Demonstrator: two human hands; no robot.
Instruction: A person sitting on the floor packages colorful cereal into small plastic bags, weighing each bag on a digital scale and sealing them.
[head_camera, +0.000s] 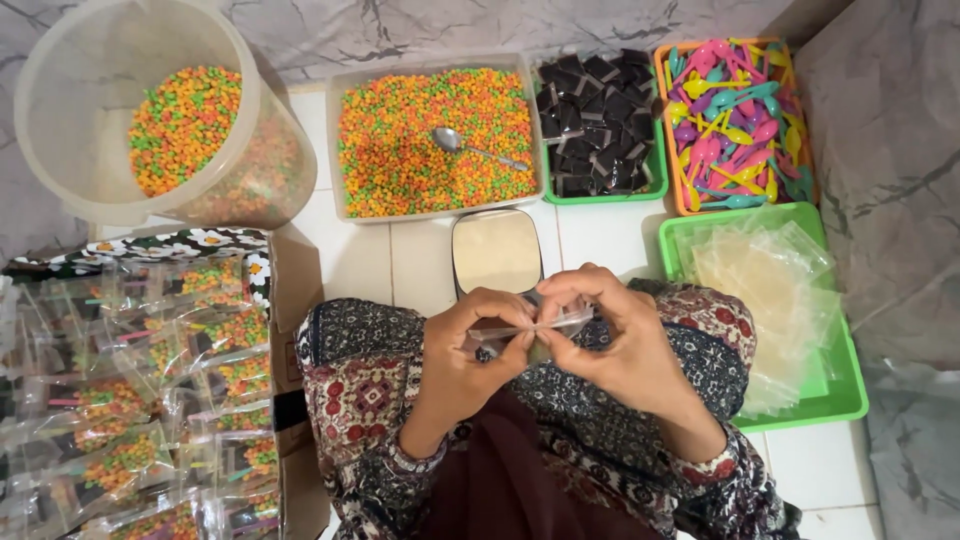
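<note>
White tiles; both hands' fingers hide most of the clear bag (575, 320).

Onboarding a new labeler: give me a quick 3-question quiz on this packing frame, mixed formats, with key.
1. True or false: the metal spoon lies in the round tub at top left.
2. Multiple choice: what do the left hand and right hand hold between them? A) a coloured plastic spoon B) a small clear plastic bag C) a dark wrapped square
3. Fill in: the stack of empty clear bags lies in a ____ tray.

Key
1. False: it lies on the coloured pellets in the rectangular tray.
2. B
3. green
</note>
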